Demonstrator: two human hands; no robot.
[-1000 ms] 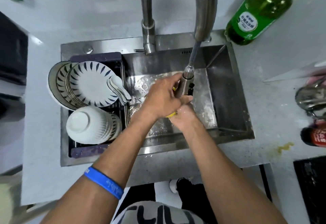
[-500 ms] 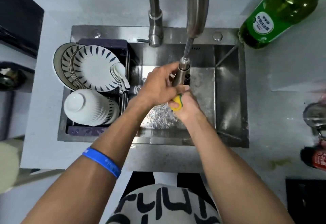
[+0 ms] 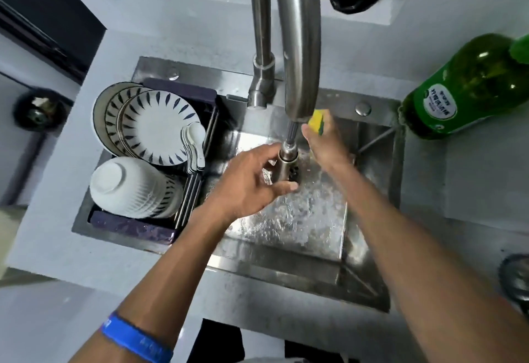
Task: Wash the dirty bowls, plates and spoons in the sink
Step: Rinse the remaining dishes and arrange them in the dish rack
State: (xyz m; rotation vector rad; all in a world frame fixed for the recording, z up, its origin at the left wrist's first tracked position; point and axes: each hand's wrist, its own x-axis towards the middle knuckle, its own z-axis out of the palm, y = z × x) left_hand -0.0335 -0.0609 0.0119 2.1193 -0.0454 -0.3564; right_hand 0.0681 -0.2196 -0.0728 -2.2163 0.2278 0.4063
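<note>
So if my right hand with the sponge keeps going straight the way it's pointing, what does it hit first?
Probably the sink's back ledge near the round button. The right hand holds the sponge just beside the faucet spout; depth is unclear.

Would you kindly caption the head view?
Left hand holds the pull-out sprayer; right hand lifts a sponge over the sink.

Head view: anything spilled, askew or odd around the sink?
Nothing is broken or spilled. One oddity: the faucet's spray head hangs pulled out on its hose, undocked, with the left hand around it. The right hand holds a yellow sponge. Plates and bowls sit racked.
</note>
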